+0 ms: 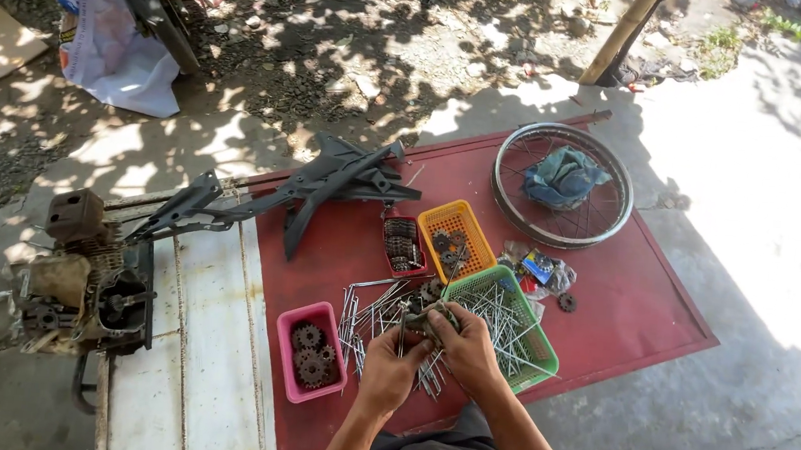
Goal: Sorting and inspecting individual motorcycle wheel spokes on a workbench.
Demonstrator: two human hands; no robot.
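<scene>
My left hand (391, 367) and my right hand (467, 346) meet over a red board (623, 300) and together grip a small dark greasy metal part (429, 321). Under and around the hands lies a loose heap of thin metal spokes (370, 310). Just right of my right hand stands a green basket (538, 364) with several more spokes in it. A pink tray (286, 378) holding dark gear sprockets sits left of my left hand.
An orange basket (477, 223) with small parts and a red tray (403, 244) of chain stand behind. A spoked wheel rim (610, 222) holds a blue rag. A black frame piece (327, 186), an engine block (90, 296) and a white board (198, 371) lie left.
</scene>
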